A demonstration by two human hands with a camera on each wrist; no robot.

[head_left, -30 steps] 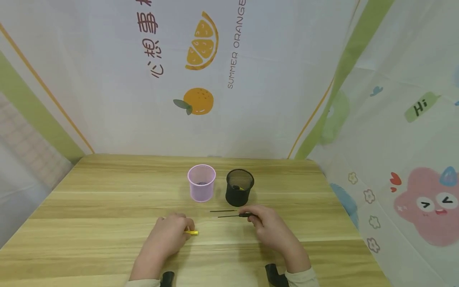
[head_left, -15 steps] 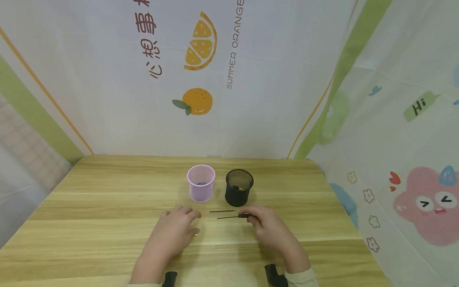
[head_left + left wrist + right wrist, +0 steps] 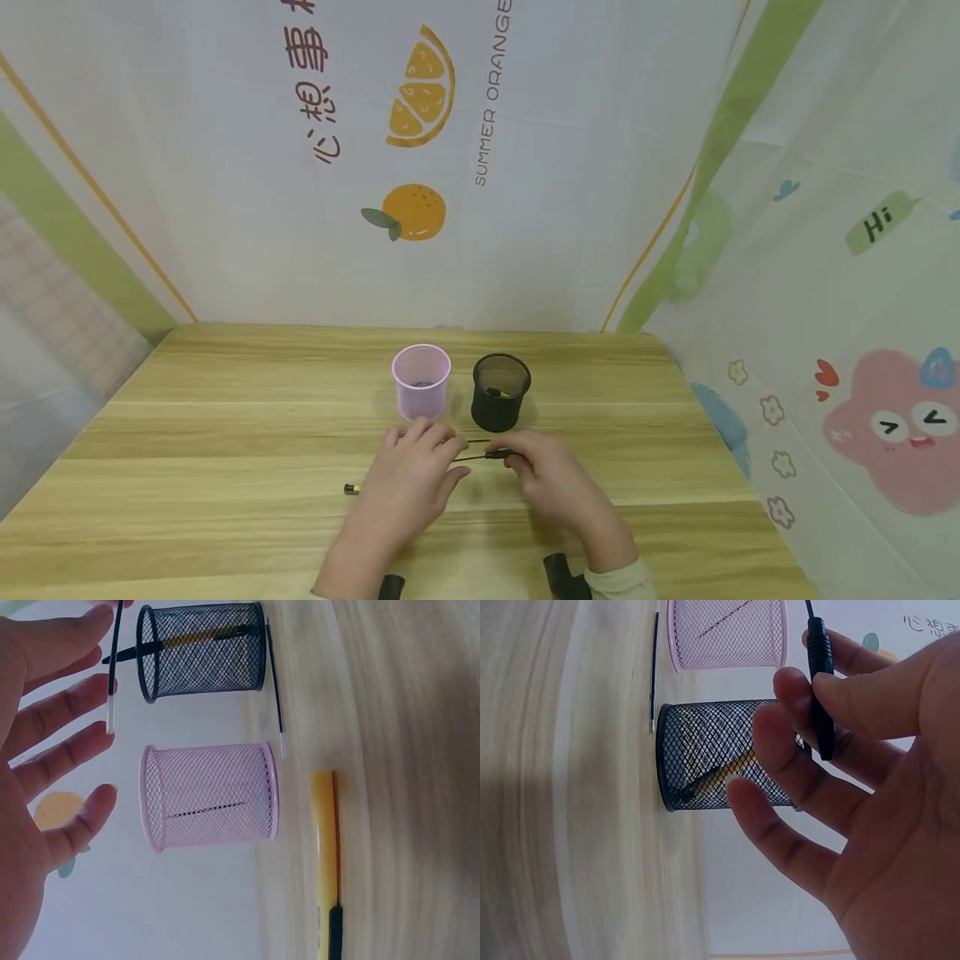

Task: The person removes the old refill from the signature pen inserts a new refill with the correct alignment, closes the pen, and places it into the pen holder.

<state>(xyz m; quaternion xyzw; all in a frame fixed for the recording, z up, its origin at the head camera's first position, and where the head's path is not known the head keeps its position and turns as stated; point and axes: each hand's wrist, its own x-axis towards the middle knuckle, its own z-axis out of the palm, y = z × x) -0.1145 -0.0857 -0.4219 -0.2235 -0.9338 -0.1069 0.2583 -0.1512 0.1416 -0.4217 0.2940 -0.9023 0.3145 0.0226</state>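
My right hand (image 3: 558, 479) pinches a black ribbed pen grip (image 3: 821, 690) between thumb and fingers. A thin black refill (image 3: 114, 667) with a clear end sticks out of it to the left. My left hand (image 3: 408, 479) is held around that refill's free end, fingers spread; whether they touch it I cannot tell. Beneath the left hand a yellow pen barrel (image 3: 324, 832) with a black end lies on the table, mostly hidden in the head view. Another thin black refill (image 3: 478, 441) lies just beyond the held one, in front of the mesh cups.
A pink mesh cup (image 3: 422, 398) with a thin dark stick inside stands beyond the left hand. To its right is a black mesh cup (image 3: 497, 412) holding a yellow and black pen (image 3: 720, 772). The wooden table (image 3: 225, 400) meets a printed cloth (image 3: 525, 250) at the back.
My left hand has let go of the yellow pen barrel, leaving it on the table, and moved right to the refill's free end. The right hand keeps its grip and has barely shifted.
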